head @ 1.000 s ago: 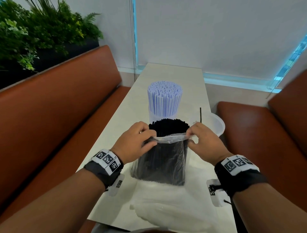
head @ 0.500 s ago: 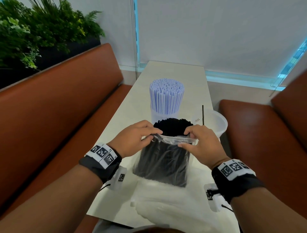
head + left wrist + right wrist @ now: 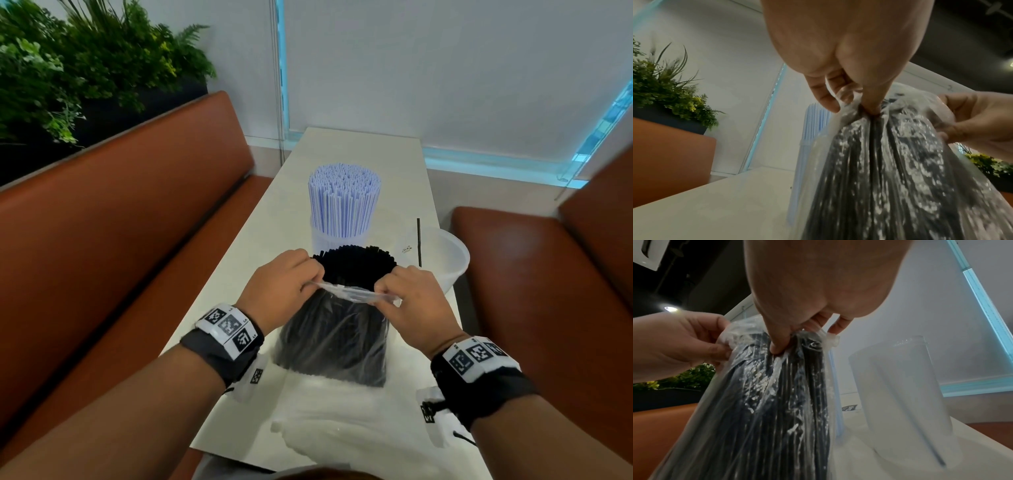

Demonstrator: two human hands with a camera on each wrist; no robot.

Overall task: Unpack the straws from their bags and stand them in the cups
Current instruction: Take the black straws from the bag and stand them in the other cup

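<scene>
A clear plastic bag (image 3: 334,337) full of black straws (image 3: 359,265) stands upright on the white table (image 3: 274,246). My left hand (image 3: 287,284) pinches the bag's rim on the left, and my right hand (image 3: 407,294) pinches it on the right; the straw tops poke out above the rim. Both wrist views show thumbs and fingers clamped on the crinkled plastic bag (image 3: 890,162) (image 3: 760,402). Behind it a cup (image 3: 322,238) holds a dense bunch of lilac-white straws (image 3: 344,198). A second translucent cup (image 3: 442,260) at the right holds a single black straw (image 3: 418,240).
An empty crumpled clear bag (image 3: 346,425) lies on the table's near end in front of the black bundle. Brown benches (image 3: 113,240) flank the narrow table on both sides. Green plants (image 3: 78,65) top the left bench back.
The bag's rim has been worked lower, so more of the black straw tops show. Both hands have kept their pinch on the plastic, and the right hand has slid inward.
</scene>
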